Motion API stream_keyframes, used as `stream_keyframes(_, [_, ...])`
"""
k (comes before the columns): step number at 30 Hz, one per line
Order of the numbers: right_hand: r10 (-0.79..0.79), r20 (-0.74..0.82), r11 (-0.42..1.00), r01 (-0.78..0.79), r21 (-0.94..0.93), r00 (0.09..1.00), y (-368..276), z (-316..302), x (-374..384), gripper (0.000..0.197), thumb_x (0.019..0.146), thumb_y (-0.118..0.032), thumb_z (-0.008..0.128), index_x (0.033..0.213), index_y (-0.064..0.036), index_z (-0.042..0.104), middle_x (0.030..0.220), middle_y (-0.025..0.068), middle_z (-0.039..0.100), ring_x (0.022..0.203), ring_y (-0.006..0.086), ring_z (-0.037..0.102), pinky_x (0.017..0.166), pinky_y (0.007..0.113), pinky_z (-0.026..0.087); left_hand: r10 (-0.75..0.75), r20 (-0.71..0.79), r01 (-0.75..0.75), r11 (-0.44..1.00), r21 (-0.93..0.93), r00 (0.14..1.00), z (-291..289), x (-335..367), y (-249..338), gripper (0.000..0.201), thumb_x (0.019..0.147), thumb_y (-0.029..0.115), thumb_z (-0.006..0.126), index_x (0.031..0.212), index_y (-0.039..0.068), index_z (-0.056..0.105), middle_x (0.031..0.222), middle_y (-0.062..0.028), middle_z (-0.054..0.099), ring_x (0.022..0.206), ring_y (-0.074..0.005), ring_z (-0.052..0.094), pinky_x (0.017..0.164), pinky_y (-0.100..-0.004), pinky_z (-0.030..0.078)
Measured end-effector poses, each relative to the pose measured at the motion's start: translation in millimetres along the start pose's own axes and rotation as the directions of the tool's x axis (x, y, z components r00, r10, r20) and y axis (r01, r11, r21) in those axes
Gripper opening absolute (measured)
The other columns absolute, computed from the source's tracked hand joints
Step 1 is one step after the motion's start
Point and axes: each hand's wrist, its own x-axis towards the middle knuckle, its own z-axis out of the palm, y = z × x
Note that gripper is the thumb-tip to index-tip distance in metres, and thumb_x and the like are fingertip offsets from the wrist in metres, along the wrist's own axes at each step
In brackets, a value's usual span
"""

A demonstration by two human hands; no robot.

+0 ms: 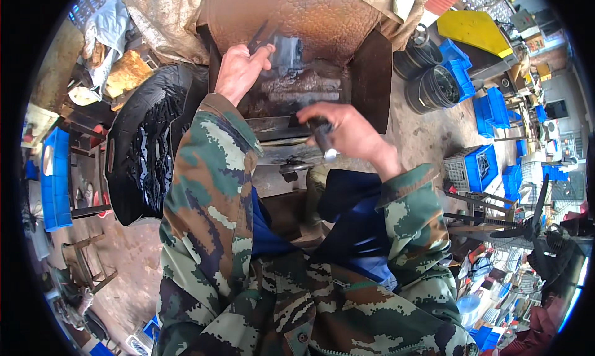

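My left hand (242, 71) is closed, thumb up, on a thin dark strip (258, 36) that sticks out past the fingers; its full shape is hidden. Beside those fingertips is a blurred grey-blue block (287, 52), and I cannot tell whether the hand touches it. My right hand (347, 130) is wrapped round a dark cylindrical tool with a bright metal end (330, 153); its exact kind does not show. Both hands are over a dark metal box-like work station (372, 77), where a rough grey metal bar (304, 96) lies between them.
To the left stands a large black tub (124, 170) with dark, shiny strips inside. Black drums (427, 89) and blue crates (493, 111) are at the right. A brown sheet (291, 15) hangs behind the station. A black fan (533, 226) stands at the far right.
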Motion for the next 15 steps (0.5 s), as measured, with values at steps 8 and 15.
stream_keyframes(8, [0.141,0.191,0.957,-0.084,-0.278,0.971,-19,-2,-24,0.040,0.071,-0.001,0.067,0.110,-0.0076,0.066,0.123,0.0029,0.064,0.105,0.0310,0.063,0.084,0.042,0.054,0.019,0.290,-0.182,0.817,0.547,0.957,3,-6,-3,0.042,0.085,0.035,0.067,0.088,-0.006,0.068,0.086,-0.0284,0.066,0.090,-0.0438,0.064,0.078,-0.0470,0.050])
stream_keyframes(15, [0.314,0.007,0.920,-0.307,0.245,0.949,-20,-33,-3,0.016,0.085,-0.015,0.073,0.095,-0.0035,0.070,0.085,0.0100,0.070,0.073,0.0164,0.065,0.067,0.031,0.051,-0.012,0.411,-0.219,0.832,0.510,0.912,5,-1,-23,0.027,0.085,0.024,0.066,0.093,-0.001,0.070,0.084,-0.0237,0.068,0.087,-0.0401,0.065,0.077,-0.0453,0.050])
